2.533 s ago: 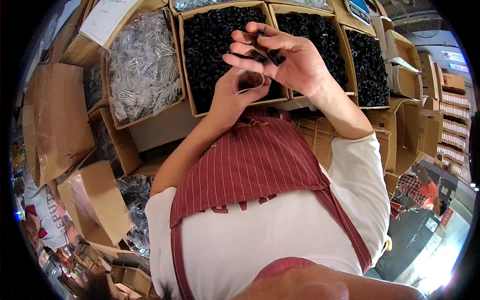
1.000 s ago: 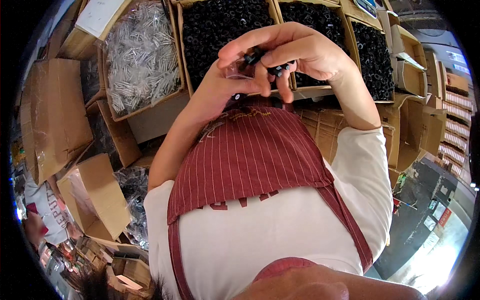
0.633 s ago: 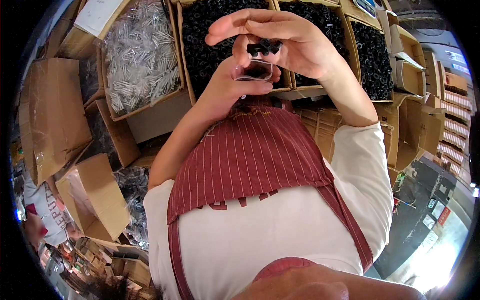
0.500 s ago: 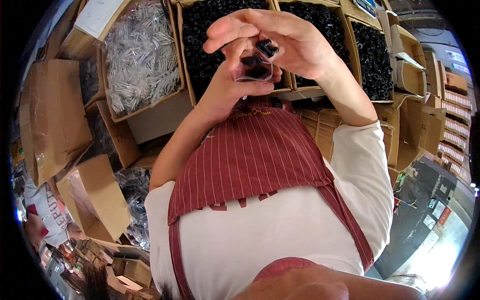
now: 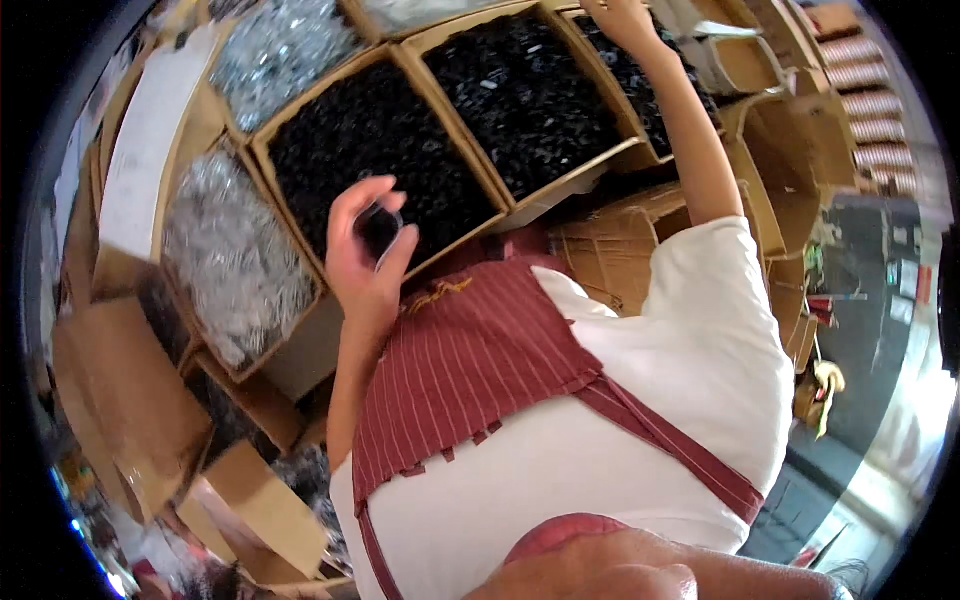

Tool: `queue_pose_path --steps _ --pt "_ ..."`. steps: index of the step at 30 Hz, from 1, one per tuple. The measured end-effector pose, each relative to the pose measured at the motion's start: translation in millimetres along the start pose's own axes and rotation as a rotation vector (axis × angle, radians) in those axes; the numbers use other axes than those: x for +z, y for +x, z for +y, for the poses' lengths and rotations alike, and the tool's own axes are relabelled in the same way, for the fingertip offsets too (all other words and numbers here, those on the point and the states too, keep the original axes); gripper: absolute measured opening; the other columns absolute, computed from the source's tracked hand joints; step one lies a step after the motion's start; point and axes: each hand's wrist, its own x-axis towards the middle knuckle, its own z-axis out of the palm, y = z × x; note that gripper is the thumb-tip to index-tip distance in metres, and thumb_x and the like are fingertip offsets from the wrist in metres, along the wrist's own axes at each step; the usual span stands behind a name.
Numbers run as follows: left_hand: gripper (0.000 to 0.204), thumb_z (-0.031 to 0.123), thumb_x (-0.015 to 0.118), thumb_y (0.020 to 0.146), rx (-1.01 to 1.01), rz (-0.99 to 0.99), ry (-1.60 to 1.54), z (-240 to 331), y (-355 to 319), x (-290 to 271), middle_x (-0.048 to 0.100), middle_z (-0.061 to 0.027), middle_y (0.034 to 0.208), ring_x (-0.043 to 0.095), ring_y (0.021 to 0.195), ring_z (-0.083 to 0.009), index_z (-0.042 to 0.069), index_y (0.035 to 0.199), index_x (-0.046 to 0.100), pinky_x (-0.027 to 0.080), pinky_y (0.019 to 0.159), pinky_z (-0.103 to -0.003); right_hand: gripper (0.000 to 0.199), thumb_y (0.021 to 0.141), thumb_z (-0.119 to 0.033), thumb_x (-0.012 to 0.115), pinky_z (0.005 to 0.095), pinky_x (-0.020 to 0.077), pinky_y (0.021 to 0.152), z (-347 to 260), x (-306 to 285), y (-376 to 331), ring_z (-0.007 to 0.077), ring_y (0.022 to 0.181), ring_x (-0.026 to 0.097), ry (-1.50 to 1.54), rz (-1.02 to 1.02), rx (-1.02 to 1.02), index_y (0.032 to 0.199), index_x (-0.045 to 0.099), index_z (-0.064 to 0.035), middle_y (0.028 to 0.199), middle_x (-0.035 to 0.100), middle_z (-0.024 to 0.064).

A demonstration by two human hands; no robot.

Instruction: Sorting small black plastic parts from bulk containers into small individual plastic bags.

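Note:
My left hand (image 5: 362,265) is curled round a small clear plastic bag (image 5: 387,243) with dark pieces inside. It is held above the near edge of a cardboard box of small black parts (image 5: 370,130). My right arm stretches far forward, and my right hand (image 5: 622,22) is over the far end of a narrower box of black parts (image 5: 640,85). The top edge of the picture cuts off its fingertips, so what they hold, if anything, is hidden.
Between these boxes stands another box of black parts (image 5: 520,100). On the left are bagged silvery pieces (image 5: 235,265) and clear-wrapped parts (image 5: 285,60). Cardboard boxes (image 5: 140,395) lie at lower left; more cardboard (image 5: 620,250) lies below the right-hand boxes.
The hands were together, with the right one above the bag and a black piece at its mouth. Now my right hand has reached away forward; my left still holds the bag. The view has turned.

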Motion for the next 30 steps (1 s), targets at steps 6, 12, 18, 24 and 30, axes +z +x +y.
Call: queue_pose_path --steps 6,12,18,24,30 --pt "0.033 -0.005 0.062 0.087 0.449 0.000 0.373 2.7 7.4 5.0 0.058 -0.0106 0.107 0.054 0.091 -0.0162 0.000 0.120 0.058 0.046 0.089 -0.033 0.074 0.092 -0.070 0.047 0.0572 0.0402 0.102 29.5 -9.7 -113.8 0.0429 0.125 0.047 -0.008 -0.865 0.631 0.143 0.048 -0.0157 0.140 0.047 0.0209" --pt "0.029 -0.003 0.061 0.090 0.145 -0.073 0.163 -9.0 2.6 14.9 0.058 -0.0084 0.106 0.056 0.093 -0.0151 -0.002 0.119 0.057 0.045 0.090 -0.031 0.047 0.105 -0.046 0.039 0.0489 0.0454 0.094 4.7 -23.5 -113.2 0.0350 0.115 0.056 -0.066 -0.640 0.429 0.125 0.056 -0.0074 0.116 0.065 0.0161" --pt "0.029 -0.002 0.061 0.092 0.124 -0.013 0.108 -11.6 -4.6 16.2 0.061 -0.0077 0.100 0.058 0.094 -0.0148 -0.002 0.120 0.058 0.046 0.090 -0.030 0.051 0.103 -0.049 0.043 0.0461 0.0522 0.078 0.7 -30.3 -95.5 0.0332 0.084 0.067 -0.058 -0.793 0.433 0.111 0.058 -0.0009 0.089 0.071 0.0156" --pt "0.030 -0.002 0.060 0.091 0.085 0.028 0.039 -10.7 -5.7 16.6 0.062 -0.0073 0.098 0.059 0.092 -0.0141 -0.001 0.121 0.057 0.047 0.084 -0.028 0.047 0.095 -0.054 0.056 0.0450 0.0525 0.065 11.5 -23.8 -104.7 0.0339 0.072 0.067 0.079 -0.476 0.648 0.103 0.066 -0.0086 0.077 0.070 0.0128" --pt "0.032 -0.005 0.058 0.090 0.111 0.027 -0.013 -14.0 -3.2 15.6 0.063 -0.0076 0.097 0.056 0.086 -0.0112 0.000 0.122 0.057 0.044 0.079 -0.024 0.042 0.096 -0.039 0.065 0.0438 0.0490 0.066 67.3 -2.3 -104.1 0.0279 0.075 0.059 1.063 0.203 1.651 0.114 0.061 -0.0015 0.090 0.064 0.0124"
